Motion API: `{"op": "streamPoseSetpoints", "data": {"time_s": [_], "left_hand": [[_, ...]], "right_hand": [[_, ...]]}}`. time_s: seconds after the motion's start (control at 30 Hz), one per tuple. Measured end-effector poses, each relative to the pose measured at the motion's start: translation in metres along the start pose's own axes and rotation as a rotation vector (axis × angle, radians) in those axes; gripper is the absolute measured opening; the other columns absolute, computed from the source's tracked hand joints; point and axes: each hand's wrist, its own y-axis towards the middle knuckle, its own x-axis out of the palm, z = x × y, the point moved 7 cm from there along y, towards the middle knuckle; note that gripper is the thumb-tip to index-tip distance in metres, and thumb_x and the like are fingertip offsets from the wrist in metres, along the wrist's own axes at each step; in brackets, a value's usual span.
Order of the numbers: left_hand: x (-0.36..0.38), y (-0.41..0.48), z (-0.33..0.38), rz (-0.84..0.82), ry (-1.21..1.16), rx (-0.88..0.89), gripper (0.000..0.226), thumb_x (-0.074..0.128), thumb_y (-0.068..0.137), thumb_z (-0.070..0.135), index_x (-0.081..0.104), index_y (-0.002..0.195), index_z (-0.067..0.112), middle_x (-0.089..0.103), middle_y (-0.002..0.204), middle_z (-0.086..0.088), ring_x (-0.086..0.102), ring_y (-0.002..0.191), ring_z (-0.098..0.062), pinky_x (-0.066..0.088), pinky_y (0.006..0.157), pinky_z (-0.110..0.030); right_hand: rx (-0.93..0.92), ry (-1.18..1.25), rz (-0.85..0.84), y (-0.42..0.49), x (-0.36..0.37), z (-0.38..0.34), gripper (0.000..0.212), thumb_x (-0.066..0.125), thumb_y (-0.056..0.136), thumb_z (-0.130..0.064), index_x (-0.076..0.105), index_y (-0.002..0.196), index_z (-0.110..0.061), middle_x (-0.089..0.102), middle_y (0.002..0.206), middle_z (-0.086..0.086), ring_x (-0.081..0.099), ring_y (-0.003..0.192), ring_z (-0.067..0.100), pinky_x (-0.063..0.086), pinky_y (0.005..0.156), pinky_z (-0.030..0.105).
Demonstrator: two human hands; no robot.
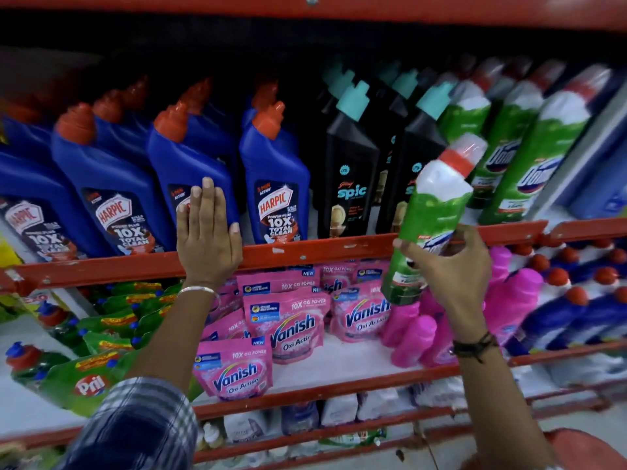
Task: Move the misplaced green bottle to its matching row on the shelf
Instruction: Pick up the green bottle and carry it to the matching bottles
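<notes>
We're mid-carry: our right hand (451,266) has its fingers wrapped round the green bottle (431,215), tilted in front of the shelf rail (322,251). Left hand (207,232) rests flat, empty, against a blue bottle (190,161). Next, we'd lift it right into the green row (529,137).

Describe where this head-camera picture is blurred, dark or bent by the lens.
Head view: the green bottle in the right hand is motion-blurred; the shelf's back is in deep shadow; the red shelf rail bows from wide-angle distortion; the Harpic bottles read sharply.
</notes>
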Motion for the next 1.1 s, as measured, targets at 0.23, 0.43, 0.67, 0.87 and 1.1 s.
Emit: {"op": "streamPoseSetpoints", "data": {"time_s": [0.23, 0.43, 0.67, 0.87, 1.1], "left_hand": [[0.0, 0.001, 0.001, 0.012, -0.005, 0.007, 0.061, 0.036, 0.096, 0.023, 0.017, 0.15, 0.002, 0.005, 0.16, -0.005, 0.008, 0.147, -0.022, 0.01, 0.12, -0.039], [0.0, 0.002, 0.001, 0.011, -0.006, 0.004, 0.062, 0.036, 0.095, 0.023, 0.016, 0.15, 0.002, 0.006, 0.16, -0.006, 0.008, 0.147, -0.022, 0.01, 0.12, -0.039], [0.001, 0.002, 0.002, 0.007, 0.002, 0.002, 0.063, 0.034, 0.095, 0.024, 0.013, 0.151, 0.004, 0.005, 0.16, -0.005, 0.007, 0.147, -0.021, 0.008, 0.12, -0.038], [0.0, 0.002, 0.0, 0.017, 0.001, 0.0, 0.064, 0.034, 0.094, 0.024, 0.014, 0.151, 0.004, 0.005, 0.16, -0.005, 0.007, 0.147, -0.021, 0.008, 0.12, -0.038], [0.003, 0.0, 0.0, 0.003, 0.013, 0.0, 0.064, 0.034, 0.094, 0.025, 0.014, 0.151, 0.004, 0.005, 0.16, -0.005, 0.007, 0.147, -0.022, 0.008, 0.12, -0.039]], "right_hand": [[-0.055, 0.019, 0.18, 0.065, -0.044, -0.035, 0.069, 0.082, 0.052, -0.06, 0.056, 0.095, -0.014, 0.054, 0.083, -0.001, 0.047, 0.073, 0.016, 0.034, 0.064, 0.028], [-0.065, 0.011, 0.221, 0.109, -0.038, -0.037, 0.075, 0.074, 0.045, -0.074, 0.056, 0.091, -0.018, 0.065, 0.088, 0.001, 0.053, 0.073, 0.018, 0.041, 0.063, 0.032], [-0.002, -0.065, 0.22, 0.134, -0.028, -0.013, 0.087, 0.072, 0.047, -0.076, 0.056, 0.105, -0.012, 0.049, 0.096, -0.002, 0.044, 0.086, 0.016, 0.041, 0.071, 0.037], [-0.008, -0.114, 0.151, 0.14, -0.023, 0.005, 0.057, 0.066, 0.049, -0.08, 0.031, 0.068, -0.04, 0.042, 0.077, -0.002, 0.038, 0.077, 0.017, 0.027, 0.051, 0.031], [-0.071, -0.19, 0.145, 0.141, -0.023, 0.011, 0.064, 0.061, 0.052, -0.085, 0.025, 0.069, -0.034, 0.041, 0.076, 0.001, 0.038, 0.072, 0.018, 0.022, 0.048, 0.027]]}}
